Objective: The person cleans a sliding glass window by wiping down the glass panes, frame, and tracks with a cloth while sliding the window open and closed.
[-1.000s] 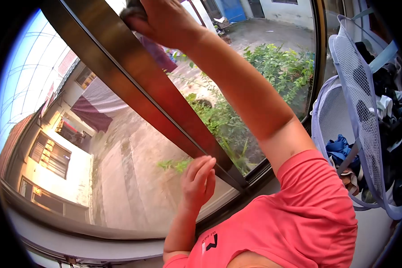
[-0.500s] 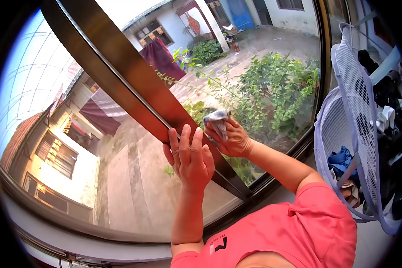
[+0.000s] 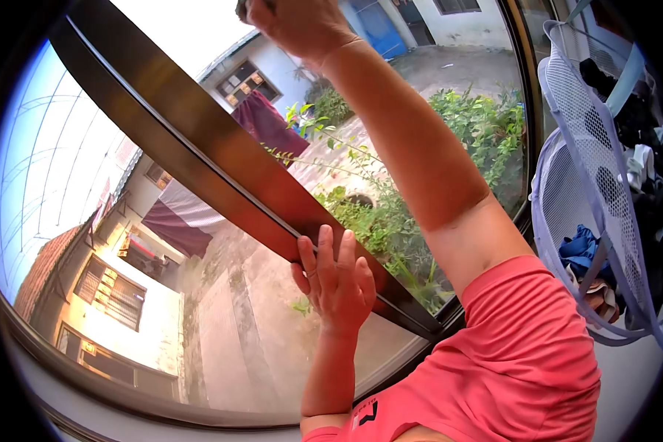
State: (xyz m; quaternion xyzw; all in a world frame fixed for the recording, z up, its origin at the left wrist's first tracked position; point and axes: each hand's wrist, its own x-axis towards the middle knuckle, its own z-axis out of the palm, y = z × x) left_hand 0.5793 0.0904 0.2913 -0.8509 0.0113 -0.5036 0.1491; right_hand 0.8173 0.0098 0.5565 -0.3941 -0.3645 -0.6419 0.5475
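My left hand (image 3: pixel 337 283) is open, its fingers stretched up against the dark brown window frame bar (image 3: pixel 221 158). A ring shows on one finger. High up at the top edge of the view, my right hand (image 3: pixel 298 28) is closed around a grey cloth (image 3: pixel 243 9), of which only a small dark bit shows. The right arm reaches up in front of the window glass (image 3: pixel 412 214); whether the cloth touches the glass is hard to make out.
A white mesh laundry basket (image 3: pixel 567 162) with clothes, including a blue garment (image 3: pixel 580 250), stands at the right. Through the glass I see a courtyard with green plants (image 3: pixel 479 125), hanging maroon cloth (image 3: pixel 269 129) and low buildings.
My right hand, holding the cloth, has moved from beside the left hand up to the top of the view. My left hand stays on the bar; the view has shifted slightly.
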